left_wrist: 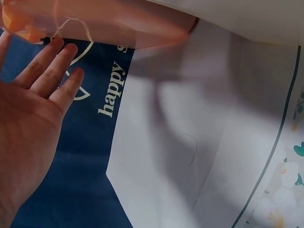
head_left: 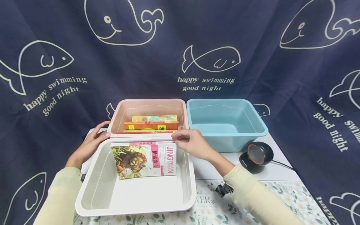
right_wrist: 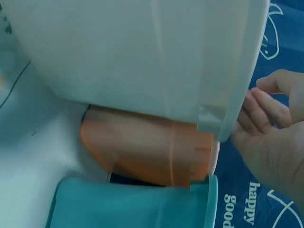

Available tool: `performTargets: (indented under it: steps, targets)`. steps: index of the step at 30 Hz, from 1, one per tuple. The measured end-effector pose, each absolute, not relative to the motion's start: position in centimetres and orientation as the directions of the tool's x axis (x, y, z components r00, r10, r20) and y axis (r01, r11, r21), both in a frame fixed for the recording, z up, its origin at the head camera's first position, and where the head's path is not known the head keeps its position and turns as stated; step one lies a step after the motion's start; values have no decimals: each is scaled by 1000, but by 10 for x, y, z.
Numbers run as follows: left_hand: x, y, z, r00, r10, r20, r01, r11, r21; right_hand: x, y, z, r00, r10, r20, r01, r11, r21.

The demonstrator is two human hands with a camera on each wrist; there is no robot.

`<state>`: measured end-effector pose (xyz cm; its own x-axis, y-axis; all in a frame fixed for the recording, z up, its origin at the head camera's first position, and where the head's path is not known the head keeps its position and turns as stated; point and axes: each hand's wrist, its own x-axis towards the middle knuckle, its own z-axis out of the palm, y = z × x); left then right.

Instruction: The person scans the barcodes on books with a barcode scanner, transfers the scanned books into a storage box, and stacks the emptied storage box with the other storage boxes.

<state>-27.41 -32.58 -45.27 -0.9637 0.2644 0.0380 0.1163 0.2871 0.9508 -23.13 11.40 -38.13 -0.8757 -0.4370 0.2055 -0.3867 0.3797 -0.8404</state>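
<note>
A paperback book (head_left: pixel 146 161) with a lion on its cover stands upright in the white bin (head_left: pixel 95 200), near the back wall. At its top right corner, my right hand (head_left: pixel 194 143) bends its thumb and fingers around the edge, appearing to pinch it. In the right wrist view the bin's wall hides the book, and the right hand (right_wrist: pixel 275 114) shows at the rim. My left hand (head_left: pixel 91 143) is beside the pink bin (head_left: pixel 152 103), fingers near its left rim. In the left wrist view the left hand (left_wrist: pixel 33 109) has fairly straight, spread fingers.
Several books (head_left: pixel 152 126) stand inside the pink bin, behind the white one. A blue bin (head_left: pixel 225 137) stands to its right. Near that lies a round black device (head_left: pixel 257 156) with a cable. A dark curtain (head_left: pixel 211 28) hangs around the table.
</note>
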Motion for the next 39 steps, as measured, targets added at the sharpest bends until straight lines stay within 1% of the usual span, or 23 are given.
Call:
performTargets:
  steps: [5,10,17,25,29,35,39]
  targets:
    - [-273,-326,-453,-964,261,53,127,277,952,-228,104,-382,-892,-418,169,-352,411,-841]
    - [-273,-325,-450,-967,247,67,140,291,947,-229,99,-382,-896,-411,166,-339,395,-854]
    - [-273,-324,-450,-965,252,71,147,295,944,-230,93,-385,-888,-437,147,-318,351,-881]
    - [-273,-322,-450,-968,245,56,127,287,949,-232,90,-382,-874,-475,102,-300,361,-883]
    - [-272,-319,-450,-964,261,52,121,253,960,-233,87,-382,-865,-498,61,-270,361,-893]
    - [-272,-318,-453,-957,282,70,118,158,980,-231,77,-382,-848,-527,54,-305,402,-863]
    - [-272,-317,-455,-954,286,84,118,103,988,-230,69,-385,-845,-532,53,-306,398,-865]
